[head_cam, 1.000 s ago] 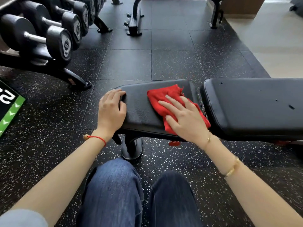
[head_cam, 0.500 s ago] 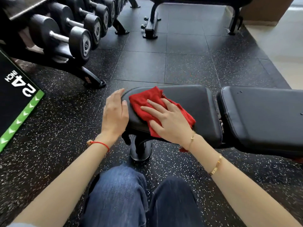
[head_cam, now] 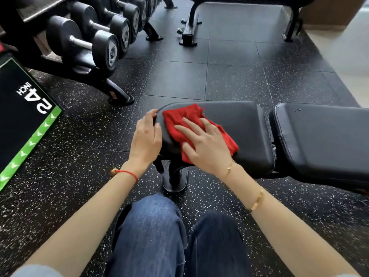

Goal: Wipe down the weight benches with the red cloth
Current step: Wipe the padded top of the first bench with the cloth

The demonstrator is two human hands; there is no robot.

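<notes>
The black weight bench lies across the right half of the head view, with a seat pad [head_cam: 239, 124] and a longer back pad [head_cam: 323, 136] to its right. A red cloth [head_cam: 179, 118] is spread on the left part of the seat pad. My right hand [head_cam: 205, 144] presses flat on the cloth with straight, spread fingers. At the seat pad's left end, my left hand [head_cam: 146, 138] grips the edge, fingers curled over it and thumb on top.
A dumbbell rack [head_cam: 95, 43] stands at the upper left, its foot close to the bench. A black and green box marked 24 INCH [head_cam: 26, 116] is at the left. Another bench frame [head_cam: 189, 27] stands beyond. The bench's foot [head_cam: 174, 176] and my knees are below.
My right hand has slid the red cloth leftward along the seat pad, up to the left end. My left hand has stayed on that end.
</notes>
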